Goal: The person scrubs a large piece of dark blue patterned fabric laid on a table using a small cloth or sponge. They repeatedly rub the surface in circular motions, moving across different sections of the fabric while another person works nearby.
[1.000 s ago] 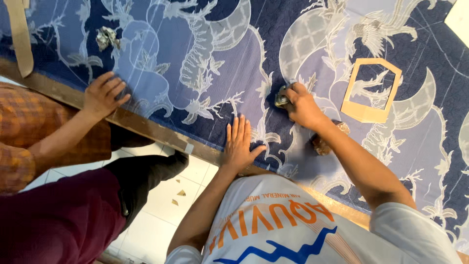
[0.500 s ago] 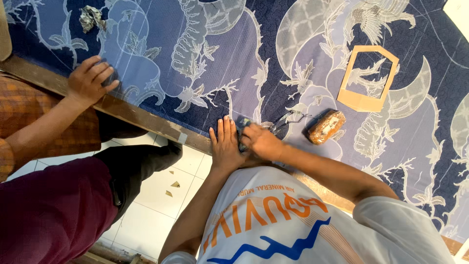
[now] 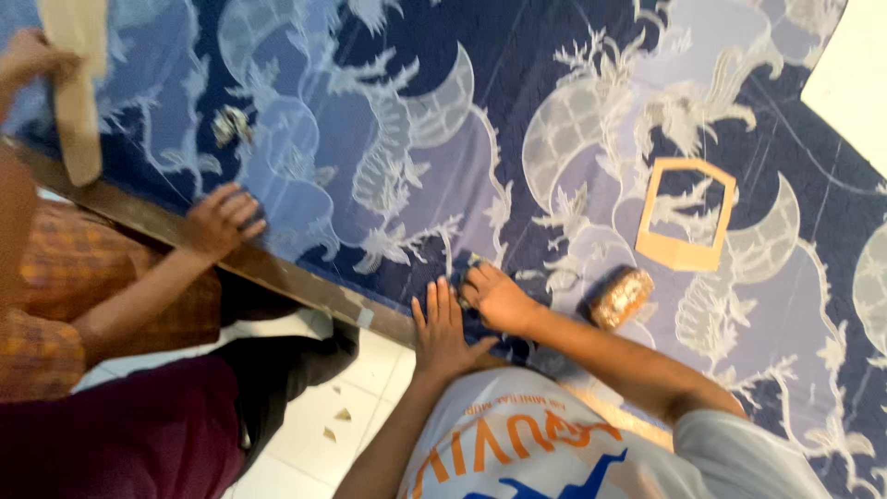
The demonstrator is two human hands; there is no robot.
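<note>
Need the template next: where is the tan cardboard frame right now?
In the head view, the cardboard frame lies flat on the blue cloth, upper right, above the brown wrapped block.

White short-sleeve tee at approx. 6 o'clock, w/ orange lettering across the chest and a blue zigzag graphic beneath (partly cut off). Right sleeve hem at 4 o'clock looks greyish. Left hand, right hand and both forearms are bare.

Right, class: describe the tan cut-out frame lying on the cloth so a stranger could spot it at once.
Start from the big blue patterned cloth stretched over the table. Look towards its right side, above the small brown-gold block. There lies the tan frame: flat, angular and hollow, so the cloth's white pattern shows through its middle, unlike the solid block.
</note>
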